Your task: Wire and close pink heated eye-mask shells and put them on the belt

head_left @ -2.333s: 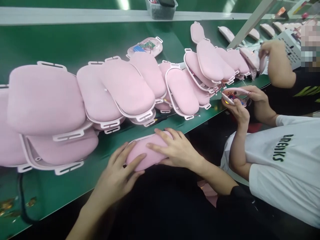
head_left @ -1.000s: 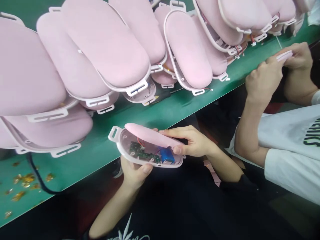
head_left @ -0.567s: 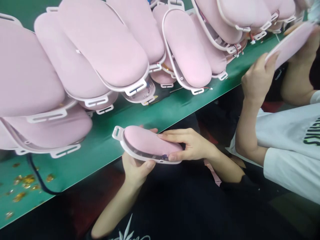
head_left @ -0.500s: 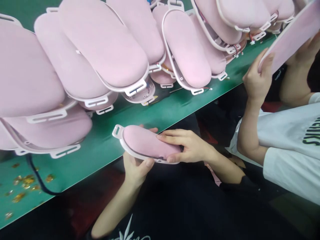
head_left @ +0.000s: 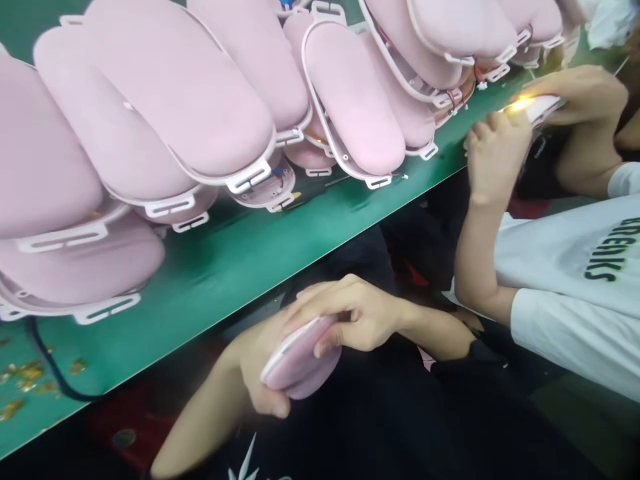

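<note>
Both my hands hold one pink padded oval case [head_left: 303,367] with a white rim, tilted over my lap in front of the table edge. My left hand [head_left: 257,373] is wrapped round its left end, thumb at the lower side. My right hand [head_left: 367,313] grips the other end, fingers laid over the top and thumb pressed on the pink face. Its strap loops and far side are hidden by my hands.
Piles of similar pink cases [head_left: 185,100] with white slotted loops cover the green table [head_left: 280,247]. Small gold-coloured pieces [head_left: 30,377] and a dark cable [head_left: 60,373] lie at left. At right, a co-worker's hands [head_left: 500,153] hold another case with a glowing light [head_left: 523,103].
The case in my hands has been drawn down off the table edge and turned, its padded face now pointing down toward me. The co-worker's case has been lowered and tilted, showing a light.
</note>
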`<state>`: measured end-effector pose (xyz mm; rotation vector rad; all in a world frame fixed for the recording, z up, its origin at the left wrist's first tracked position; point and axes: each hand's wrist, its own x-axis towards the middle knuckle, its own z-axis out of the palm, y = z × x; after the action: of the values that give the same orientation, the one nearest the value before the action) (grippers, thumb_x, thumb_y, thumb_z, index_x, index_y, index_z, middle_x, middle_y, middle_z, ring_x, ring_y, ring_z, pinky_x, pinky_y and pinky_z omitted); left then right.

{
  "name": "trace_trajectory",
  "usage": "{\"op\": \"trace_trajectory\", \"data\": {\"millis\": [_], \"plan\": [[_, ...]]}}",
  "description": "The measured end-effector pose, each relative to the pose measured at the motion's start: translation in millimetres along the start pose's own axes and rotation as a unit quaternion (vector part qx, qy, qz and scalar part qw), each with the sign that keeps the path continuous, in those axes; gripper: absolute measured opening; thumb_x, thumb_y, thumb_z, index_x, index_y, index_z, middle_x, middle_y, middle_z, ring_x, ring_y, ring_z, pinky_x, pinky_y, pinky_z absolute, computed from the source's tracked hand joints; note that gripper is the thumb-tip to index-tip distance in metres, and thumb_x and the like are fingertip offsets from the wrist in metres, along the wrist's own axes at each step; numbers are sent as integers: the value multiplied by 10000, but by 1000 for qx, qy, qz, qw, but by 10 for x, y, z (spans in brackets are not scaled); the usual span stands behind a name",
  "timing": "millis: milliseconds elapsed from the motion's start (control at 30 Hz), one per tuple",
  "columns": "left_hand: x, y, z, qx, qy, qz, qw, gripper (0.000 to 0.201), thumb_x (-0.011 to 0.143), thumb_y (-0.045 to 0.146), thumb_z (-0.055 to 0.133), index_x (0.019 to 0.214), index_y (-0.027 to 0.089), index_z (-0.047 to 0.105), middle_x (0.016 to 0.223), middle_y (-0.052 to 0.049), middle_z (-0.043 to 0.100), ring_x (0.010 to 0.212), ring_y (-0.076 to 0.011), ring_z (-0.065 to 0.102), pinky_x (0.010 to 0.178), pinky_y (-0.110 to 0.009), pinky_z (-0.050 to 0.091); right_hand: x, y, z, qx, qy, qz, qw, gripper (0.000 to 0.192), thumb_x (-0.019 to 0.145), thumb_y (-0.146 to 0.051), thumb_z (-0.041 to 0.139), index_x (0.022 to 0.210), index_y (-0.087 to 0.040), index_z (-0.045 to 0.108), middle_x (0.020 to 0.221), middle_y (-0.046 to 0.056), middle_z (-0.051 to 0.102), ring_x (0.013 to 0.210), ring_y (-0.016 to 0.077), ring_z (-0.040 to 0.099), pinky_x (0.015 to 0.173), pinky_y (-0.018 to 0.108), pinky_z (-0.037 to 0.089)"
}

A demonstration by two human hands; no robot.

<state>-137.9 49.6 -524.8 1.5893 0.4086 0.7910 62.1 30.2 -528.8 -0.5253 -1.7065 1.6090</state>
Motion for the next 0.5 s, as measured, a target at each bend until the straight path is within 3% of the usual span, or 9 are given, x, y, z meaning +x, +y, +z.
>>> {"op": "trace_trajectory", "data": {"millis": [67, 100, 167, 233, 267, 333, 433, 500], "plan": [[-33, 33, -32, -26, -74, 31, 996, 570, 906, 748, 659, 1295, 346, 771, 1024, -117, 772, 874, -354, 825, 686, -493, 719, 1, 3, 21, -33, 32, -34, 998, 297, 1033, -453, 743, 1148, -186, 803, 1154, 66, 851, 1156, 195, 805, 1211, 389, 555], [-81, 83, -40, -8, -63, 27, 998, 527, 929, 683, 699, 1331, 347, 754, 971, -92, 785, 769, -313, 811, 616, -434, 699, 12, -35, 7, -60, 43, -58, 996, 268, 1043, -411, 734, 1153, -174, 798, 1154, 71, 853, 1162, 194, 806, 1220, 392, 551], [-209, 227, -38, 110, 27, -25, 993, 424, 925, 506, 807, 1315, 342, 774, 897, -48, 810, 628, -245, 762, 514, -332, 630, 62, -176, -59, -142, 58, -101, 983, 220, 1062, -321, 708, 1183, -155, 788, 1198, 81, 849, 1231, 192, 788, 1267, 393, 510], [-324, 352, -22, 241, 183, -88, 949, 338, 872, 326, 885, 1207, 335, 835, 910, -13, 845, 609, -212, 759, 488, -282, 579, 133, -347, -144, -213, 60, -112, 969, 217, 1076, -279, 688, 1236, -161, 776, 1303, 80, 823, 1333, 180, 739, 1319, 374, 447], [-360, 375, -15, 257, 264, -100, 924, 336, 843, 284, 911, 1170, 333, 852, 949, 2, 862, 649, -211, 780, 513, -275, 588, 162, -416, -181, -230, 55, -102, 966, 260, 1070, -298, 705, 1288, -168, 760, 1379, 84, 792, 1391, 182, 703, 1333, 367, 429], [-380, 311, -17, 189, 376, -59, 905, 399, 797, 320, 962, 1181, 333, 853, 1055, 17, 880, 796, -231, 829, 645, -296, 663, 183, -478, -232, -225, 52, -70, 970, 453, 1034, -385, 762, 1432, -181, 690, 1519, 100, 709, 1482, 197, 632, 1325, 356, 439], [-346, 41, -89, 67, 398, 59, 913, 501, 773, 479, 983, 1238, 394, 816, 1112, 59, 882, 936, -216, 847, 844, -342, 718, 123, -371, -249, -205, 100, -49, 972, 616, 1019, -446, 772, 1552, -191, 596, 1533, 104, 697, 1446, 194, 662, 1257, 318, 514], [-366, -89, -175, 48, 388, 45, 919, 448, 796, 543, 951, 1211, 474, 798, 1109, 109, 877, 962, -214, 851, 872, -387, 730, 61, -247, -245, -210, 148, -65, 964, 514, 1048, -416, 740, 1504, -200, 643, 1461, 82, 750, 1358, 173, 724, 1201, 287, 563]]}}
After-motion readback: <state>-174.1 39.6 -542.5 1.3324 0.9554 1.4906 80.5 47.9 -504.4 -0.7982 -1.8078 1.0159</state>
